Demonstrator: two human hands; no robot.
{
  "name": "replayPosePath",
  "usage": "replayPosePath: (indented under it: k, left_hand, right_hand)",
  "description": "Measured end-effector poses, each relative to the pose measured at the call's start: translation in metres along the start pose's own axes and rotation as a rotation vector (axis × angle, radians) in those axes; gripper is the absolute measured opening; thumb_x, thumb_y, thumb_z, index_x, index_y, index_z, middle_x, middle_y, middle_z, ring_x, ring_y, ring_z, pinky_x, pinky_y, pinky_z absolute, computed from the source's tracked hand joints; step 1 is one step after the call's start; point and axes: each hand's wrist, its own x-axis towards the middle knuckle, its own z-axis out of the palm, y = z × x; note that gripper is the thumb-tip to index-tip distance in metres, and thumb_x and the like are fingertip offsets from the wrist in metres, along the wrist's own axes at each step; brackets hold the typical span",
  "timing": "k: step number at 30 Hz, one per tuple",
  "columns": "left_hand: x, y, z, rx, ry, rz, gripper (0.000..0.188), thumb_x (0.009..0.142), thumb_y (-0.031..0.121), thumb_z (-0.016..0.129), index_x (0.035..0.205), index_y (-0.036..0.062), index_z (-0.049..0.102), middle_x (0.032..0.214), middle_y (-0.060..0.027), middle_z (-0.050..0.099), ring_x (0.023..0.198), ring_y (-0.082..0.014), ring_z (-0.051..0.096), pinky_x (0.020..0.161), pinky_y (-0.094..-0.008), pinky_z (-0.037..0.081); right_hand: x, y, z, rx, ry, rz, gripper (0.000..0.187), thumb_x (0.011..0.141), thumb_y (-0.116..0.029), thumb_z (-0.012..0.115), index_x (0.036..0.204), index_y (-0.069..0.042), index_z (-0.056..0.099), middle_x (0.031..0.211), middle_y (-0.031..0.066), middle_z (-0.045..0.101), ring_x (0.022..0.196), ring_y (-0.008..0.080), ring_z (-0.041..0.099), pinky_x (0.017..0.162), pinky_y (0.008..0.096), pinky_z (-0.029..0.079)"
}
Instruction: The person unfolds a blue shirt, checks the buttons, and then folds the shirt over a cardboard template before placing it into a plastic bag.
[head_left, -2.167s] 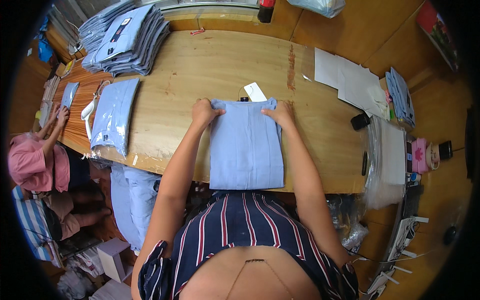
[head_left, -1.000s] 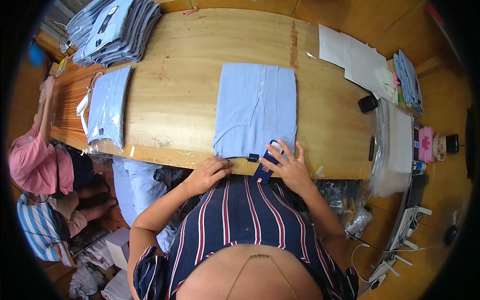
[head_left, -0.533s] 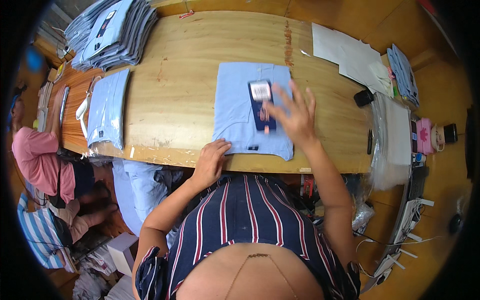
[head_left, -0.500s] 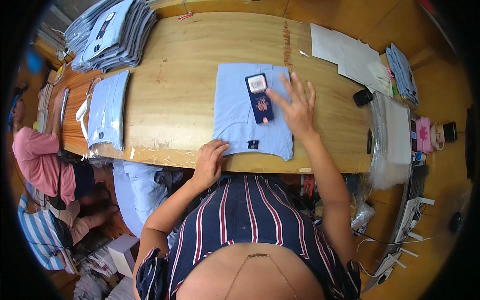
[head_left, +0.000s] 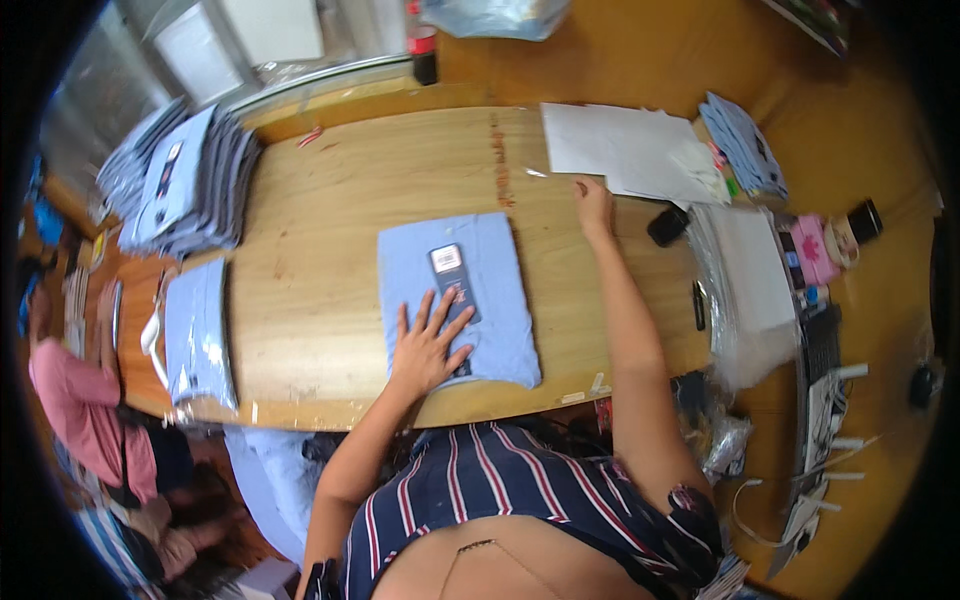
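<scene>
A folded light blue garment [head_left: 510, 290] lies flat on the table in front of me. On it is a dark blue hang tag [head_left: 446, 262] with a white label at its top. My left hand [head_left: 428, 348] rests open on the garment, fingers spread, partly covering the tag's lower end. My right hand [head_left: 594, 205] reaches farther out, its fingers curled together at the near edge of white paper sheets [head_left: 625, 150]. Whether a sheet is between those fingers is hard to make out.
Stacked folded blue garments [head_left: 200, 180] stand far left, with a plastic-wrapped one [head_left: 200, 335] nearer. At right are a black round object [head_left: 667, 226], a black pen [head_left: 699, 305] and clear plastic bags [head_left: 740, 300]. A bottle [head_left: 423, 50] stands behind the table. Another person [head_left: 75, 385] works at left.
My left hand has moved from the garment's near edge onto its tag. My right hand has left the garment for the white paper, its spread fingers now curled. The view has shifted.
</scene>
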Motion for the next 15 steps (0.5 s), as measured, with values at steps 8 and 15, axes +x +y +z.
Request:
replayPosePath:
  k: [8, 15]
  left_hand:
    - [0.000, 0.006, -0.005, 0.032, -0.029, -0.048, 0.055, 0.075, 0.043, 0.051, 0.126, 0.0263, 0.041, 0.139, -0.0034, 0.024, 0.129, -0.0279, 0.018, 0.100, -0.0540, 0.007]
    - [0.001, 0.008, -0.004, 0.068, -0.065, -0.032, 0.055, 0.076, 0.039, 0.052, 0.127, 0.0214, 0.039, 0.140, -0.0060, 0.020, 0.130, -0.0295, 0.013, 0.101, -0.0528, 0.005]
  right_hand:
    - [-0.062, 0.082, -0.185, -0.635, 0.541, 0.119, 0.023, 0.073, -0.004, 0.051, 0.094, -0.009, 0.061, 0.096, 0.0080, 0.058, 0.088, 0.0270, 0.055, 0.077, 0.0355, 0.044]
    - [-0.171, 0.177, -0.291, -0.904, 0.470, 0.378, 0.026, 0.070, -0.016, 0.062, 0.095, -0.016, 0.062, 0.103, 0.0074, 0.058, 0.092, 0.0245, 0.056, 0.079, 0.0413, 0.041]
